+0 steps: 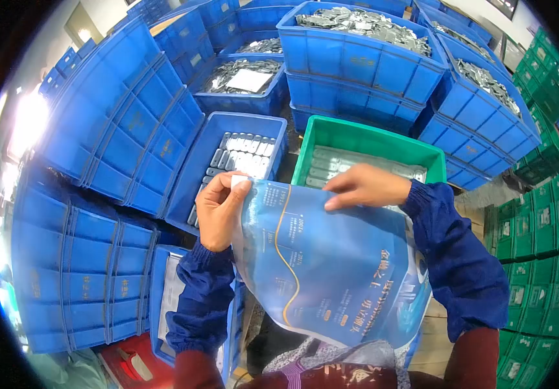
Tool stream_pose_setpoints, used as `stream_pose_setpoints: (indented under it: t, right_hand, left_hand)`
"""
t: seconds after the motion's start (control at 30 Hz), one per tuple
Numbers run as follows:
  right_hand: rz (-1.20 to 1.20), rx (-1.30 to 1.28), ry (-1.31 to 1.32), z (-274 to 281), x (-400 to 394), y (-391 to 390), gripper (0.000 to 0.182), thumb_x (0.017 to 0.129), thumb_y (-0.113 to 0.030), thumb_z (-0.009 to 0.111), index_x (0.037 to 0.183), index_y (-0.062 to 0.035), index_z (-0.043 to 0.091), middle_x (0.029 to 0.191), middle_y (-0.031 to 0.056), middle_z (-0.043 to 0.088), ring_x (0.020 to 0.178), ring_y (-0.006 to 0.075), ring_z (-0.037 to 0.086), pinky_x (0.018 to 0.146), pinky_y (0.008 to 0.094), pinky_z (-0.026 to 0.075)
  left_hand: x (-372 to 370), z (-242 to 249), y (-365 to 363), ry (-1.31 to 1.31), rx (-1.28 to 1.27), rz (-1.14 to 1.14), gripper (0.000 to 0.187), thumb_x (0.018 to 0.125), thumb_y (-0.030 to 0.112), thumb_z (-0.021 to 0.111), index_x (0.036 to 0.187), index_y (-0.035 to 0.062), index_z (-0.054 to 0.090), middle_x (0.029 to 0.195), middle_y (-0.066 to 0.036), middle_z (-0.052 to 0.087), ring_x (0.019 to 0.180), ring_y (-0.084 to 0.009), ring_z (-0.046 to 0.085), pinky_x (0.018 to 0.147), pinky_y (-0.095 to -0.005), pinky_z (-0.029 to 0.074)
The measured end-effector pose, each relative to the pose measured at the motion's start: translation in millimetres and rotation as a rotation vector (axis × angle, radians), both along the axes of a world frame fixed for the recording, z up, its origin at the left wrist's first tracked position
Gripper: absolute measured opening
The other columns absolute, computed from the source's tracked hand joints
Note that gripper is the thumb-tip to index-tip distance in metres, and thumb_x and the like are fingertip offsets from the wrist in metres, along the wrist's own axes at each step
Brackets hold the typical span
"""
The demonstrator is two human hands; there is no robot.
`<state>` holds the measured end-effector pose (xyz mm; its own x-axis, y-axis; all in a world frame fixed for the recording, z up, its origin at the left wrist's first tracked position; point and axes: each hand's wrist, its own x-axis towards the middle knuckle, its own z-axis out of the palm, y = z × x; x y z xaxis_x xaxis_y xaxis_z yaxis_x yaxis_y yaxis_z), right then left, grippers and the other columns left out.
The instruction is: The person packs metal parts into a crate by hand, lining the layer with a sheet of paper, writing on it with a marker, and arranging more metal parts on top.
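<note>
A large blue printed sheet [331,259] with a yellow curved line, year numbers and Chinese lettering spreads out in front of me. My left hand [221,211] pinches its upper left corner between thumb and fingers. Over the sheet's upper edge lies my right hand [367,187], its fingers stretched to the left and the thumb apart below them. Just behind the sheet stands a green bin [373,133] with rows of pale, long parts, partly covered. Left of it, a blue bin [250,120] holds rows of shiny metal pieces near my left hand.
Stacked blue crates [364,65] full of metal parts rise behind the bins. Tall blue crates [117,117] flank the left side, and stacked green crates [539,227] the right. At the lower left are another blue bin [161,272] and a red container [153,366].
</note>
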<state>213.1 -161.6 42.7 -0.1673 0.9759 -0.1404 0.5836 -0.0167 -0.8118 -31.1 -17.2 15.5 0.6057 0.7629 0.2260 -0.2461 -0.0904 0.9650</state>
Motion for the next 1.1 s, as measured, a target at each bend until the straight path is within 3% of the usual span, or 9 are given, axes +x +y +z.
stream_pose_setpoints:
  t: [0.07, 0.17, 0.27, 0.43, 0.6, 0.73, 0.83, 1.0, 1.1]
  right_hand:
    - [-0.013, -0.104, -0.013, 3.9, 3.7, -0.3, 0.043, 0.079, -0.037, 0.065, 0.098, 0.0015, 0.061, 0.081, 0.0115, 0.063, 0.075, 0.0183, 0.057, 0.068, 0.0305, 0.044]
    - [-0.011, -0.031, -0.016, -5.6, 19.0, -7.3, 0.038, 0.078, -0.036, 0.066, 0.092, -0.0003, 0.063, 0.074, 0.0069, 0.061, 0.071, 0.0133, 0.053, 0.064, 0.0287, 0.043]
    - [-0.047, -0.165, -0.020, -2.8, 35.7, -19.2, 0.034, 0.078, -0.035, 0.067, 0.087, -0.0022, 0.065, 0.072, 0.0033, 0.061, 0.068, 0.0096, 0.052, 0.061, 0.0270, 0.042]
    - [-0.103, -0.180, -0.015, -11.0, 86.5, -68.8, 0.033, 0.075, -0.030, 0.070, 0.088, -0.0003, 0.064, 0.073, 0.0038, 0.062, 0.068, 0.0088, 0.053, 0.061, 0.0254, 0.042]
    - [-0.383, -0.232, 0.065, -10.2, 113.9, -125.9, 0.030, 0.073, -0.022, 0.072, 0.090, 0.0002, 0.064, 0.077, 0.0026, 0.063, 0.073, 0.0084, 0.055, 0.064, 0.0236, 0.042]
    - [-0.501, -0.231, 0.299, -9.9, 120.7, -154.7, 0.030, 0.072, -0.009, 0.070, 0.099, -0.0019, 0.061, 0.086, 0.0027, 0.062, 0.083, 0.0095, 0.056, 0.073, 0.0240, 0.043]
    - [-0.574, -0.145, 0.474, -25.2, 124.0, -175.6, 0.050, 0.069, -0.003, 0.070, 0.116, -0.0042, 0.051, 0.114, 0.0071, 0.053, 0.106, 0.0152, 0.050, 0.090, 0.0282, 0.040]
    - [-0.662, 0.094, 0.845, -39.7, 100.7, -198.2, 0.062, 0.075, -0.003, 0.063, 0.131, -0.0065, 0.035, 0.116, 0.0111, 0.052, 0.106, 0.0177, 0.051, 0.092, 0.0321, 0.041]
    - [-0.811, 0.239, 1.050, -47.5, 88.7, -207.1, 0.049, 0.086, -0.008, 0.048, 0.134, -0.0063, 0.034, 0.116, 0.0103, 0.053, 0.100, 0.0163, 0.055, 0.085, 0.0307, 0.047]
  left_hand:
    - [-0.7, 2.0, 0.9, 0.079, -0.018, 0.034, 0.004, 0.083, 0.006, 0.062, 0.082, 0.0023, 0.059, 0.086, -0.001, 0.060, 0.076, -0.0054, 0.052, 0.070, -0.0194, 0.041]
    - [-2.7, 8.9, 1.6, 0.072, 0.040, 0.080, 0.004, 0.083, 0.005, 0.061, 0.084, 0.0021, 0.058, 0.088, -0.003, 0.061, 0.077, -0.0065, 0.052, 0.071, -0.0199, 0.041]
    - [-18.7, 17.5, 12.4, 0.072, 0.101, 0.180, 0.003, 0.083, 0.001, 0.059, 0.082, 0.0017, 0.056, 0.092, -0.006, 0.061, 0.080, -0.0086, 0.053, 0.073, -0.0206, 0.041]
    - [-58.8, 6.2, 48.6, 0.062, 0.113, 0.222, 0.008, 0.086, 0.008, 0.058, 0.079, 0.0056, 0.055, 0.084, 0.000, 0.057, 0.076, -0.0056, 0.049, 0.070, -0.0190, 0.039]
    - [-72.8, 1.7, 56.1, 0.140, 0.122, 0.241, 0.010, 0.089, 0.013, 0.056, 0.082, 0.0068, 0.054, 0.082, 0.000, 0.057, 0.073, -0.0059, 0.051, 0.068, -0.0195, 0.041]
    - [-77.0, -13.6, 68.0, 0.066, 0.037, 0.168, 0.011, 0.089, 0.016, 0.056, 0.084, 0.0064, 0.053, 0.081, 0.000, 0.057, 0.073, -0.0059, 0.051, 0.068, -0.0195, 0.041]
    - [-77.0, -12.2, 68.9, 0.084, 0.088, 0.171, 0.012, 0.090, 0.018, 0.055, 0.086, 0.0061, 0.053, 0.081, 0.000, 0.057, 0.073, -0.0062, 0.051, 0.068, -0.0202, 0.042]
    - [-75.6, -11.3, 65.8, 0.090, 0.084, 0.219, 0.012, 0.090, 0.018, 0.055, 0.088, 0.0058, 0.053, 0.081, -0.001, 0.058, 0.073, -0.0068, 0.052, 0.068, -0.0205, 0.043]
    - [-75.6, -11.7, 65.7, 0.097, 0.092, 0.224, 0.012, 0.090, 0.017, 0.055, 0.088, 0.0059, 0.053, 0.081, -0.001, 0.058, 0.073, -0.0069, 0.053, 0.068, -0.0203, 0.043]
